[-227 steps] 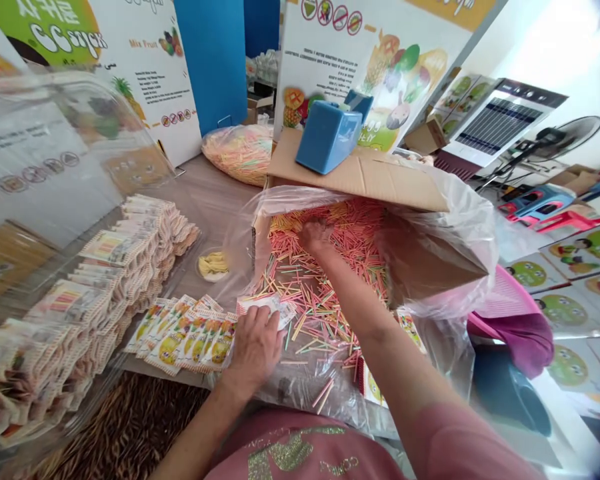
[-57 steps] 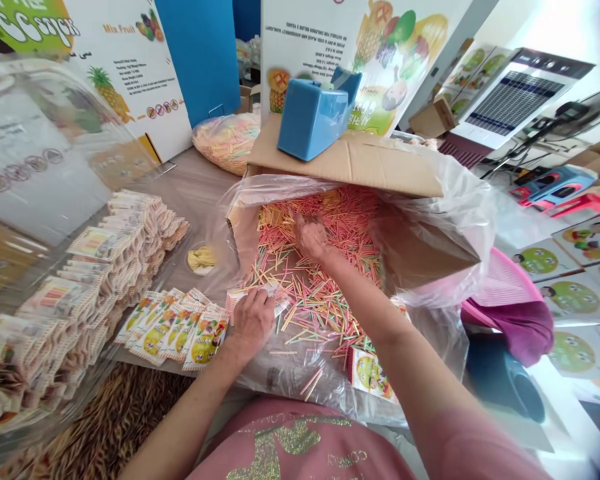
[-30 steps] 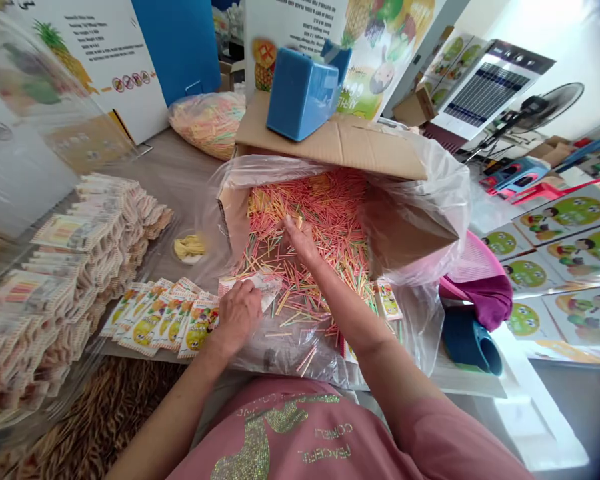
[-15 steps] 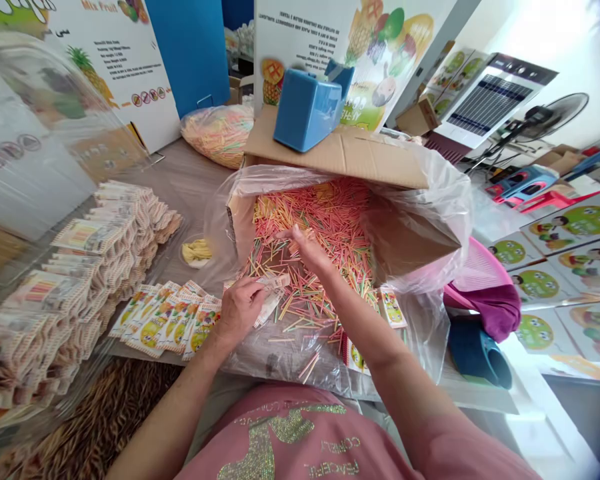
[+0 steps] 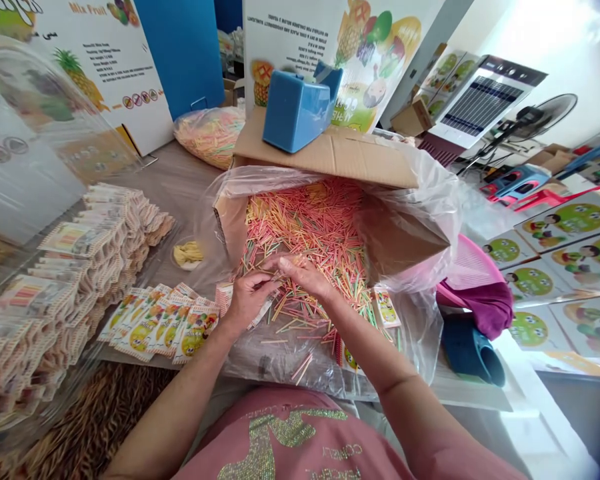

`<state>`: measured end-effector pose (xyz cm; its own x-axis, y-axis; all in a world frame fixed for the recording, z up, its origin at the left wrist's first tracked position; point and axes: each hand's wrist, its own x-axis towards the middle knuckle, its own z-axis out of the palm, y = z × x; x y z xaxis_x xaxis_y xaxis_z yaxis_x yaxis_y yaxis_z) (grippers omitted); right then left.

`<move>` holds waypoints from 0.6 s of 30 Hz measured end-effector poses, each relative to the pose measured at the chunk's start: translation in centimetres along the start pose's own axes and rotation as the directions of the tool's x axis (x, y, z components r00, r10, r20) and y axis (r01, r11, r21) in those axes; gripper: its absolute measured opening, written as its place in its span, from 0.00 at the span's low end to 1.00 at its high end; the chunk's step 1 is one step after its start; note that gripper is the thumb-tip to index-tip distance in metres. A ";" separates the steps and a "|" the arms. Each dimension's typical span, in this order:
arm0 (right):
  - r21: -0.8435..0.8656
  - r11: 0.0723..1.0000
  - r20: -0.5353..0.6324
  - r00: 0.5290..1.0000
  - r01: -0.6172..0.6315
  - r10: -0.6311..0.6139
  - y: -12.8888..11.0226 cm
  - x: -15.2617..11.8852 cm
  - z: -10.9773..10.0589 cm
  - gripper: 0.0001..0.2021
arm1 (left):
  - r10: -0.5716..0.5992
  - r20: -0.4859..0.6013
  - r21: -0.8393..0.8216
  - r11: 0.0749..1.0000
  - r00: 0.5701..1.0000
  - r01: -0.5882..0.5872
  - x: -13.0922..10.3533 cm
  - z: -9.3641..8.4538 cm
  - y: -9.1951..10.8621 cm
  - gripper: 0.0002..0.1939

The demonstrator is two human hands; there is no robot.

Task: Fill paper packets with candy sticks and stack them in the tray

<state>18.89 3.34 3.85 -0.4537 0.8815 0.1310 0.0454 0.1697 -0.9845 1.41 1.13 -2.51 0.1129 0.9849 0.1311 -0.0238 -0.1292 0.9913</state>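
Note:
My left hand (image 5: 247,300) is closed, with thumb and fingers pinching a small candy sachet (image 5: 276,276) that is mostly hidden. My right hand (image 5: 303,275) meets it at the sachet's opening, fingers bent together over thin candy sticks that hardly show. Under and beyond both hands lies a heap of pink, yellow and green candy sticks (image 5: 310,220), spilling out of a cardboard box (image 5: 330,157) lined with clear plastic. Beside my left wrist, printed sachets (image 5: 153,323) lie fanned out on the table.
Long folded stacks of filled sachets (image 5: 80,280) fill the left side. A blue tape dispenser (image 5: 296,110) sits on the box flap. Behind it is a bag of sticks (image 5: 210,133). To the right are a pink basket (image 5: 473,263), a purple cloth (image 5: 485,310) and a blue container (image 5: 473,350).
My right hand has drawn back from the stick heap toward my left hand, and its fingers have closed. My left hand has risen slightly with the sachet. The view has shifted a little.

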 end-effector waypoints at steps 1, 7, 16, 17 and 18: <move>0.018 1.000 0.024 1.000 0.006 -0.006 0.0 -0.1 0.0 0.26 | -0.033 -0.003 -0.043 0.999 0.999 0.033 -0.1 0.2 -0.1 0.11; 0.177 0.983 -0.120 0.992 0.057 -0.036 -0.8 -0.5 1.4 0.30 | -0.240 0.125 -0.386 0.882 0.963 0.270 -0.8 1.6 0.6 0.19; -0.718 0.696 -0.035 0.999 -0.016 -0.013 1.2 3.2 -1.6 0.19 | -0.078 0.016 0.540 0.840 0.997 0.057 -8.9 -6.8 2.7 0.14; -0.856 0.516 -0.044 0.999 -0.038 0.001 1.7 4.3 -2.6 0.18 | 0.006 0.008 0.696 0.718 1.000 -0.010 -9.7 -8.1 2.6 0.13; -0.936 0.352 -0.018 1.000 -0.023 0.016 2.2 5.5 -3.3 0.18 | 0.075 0.011 0.815 0.577 0.997 -0.052 -10.3 -9.1 2.4 0.13</move>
<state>19.45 10.03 2.77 -0.4366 0.8920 0.1174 0.8590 0.4521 -0.2401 -8.89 -8.24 -1.51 0.1219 0.9711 0.2050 0.7901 -0.2200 0.5721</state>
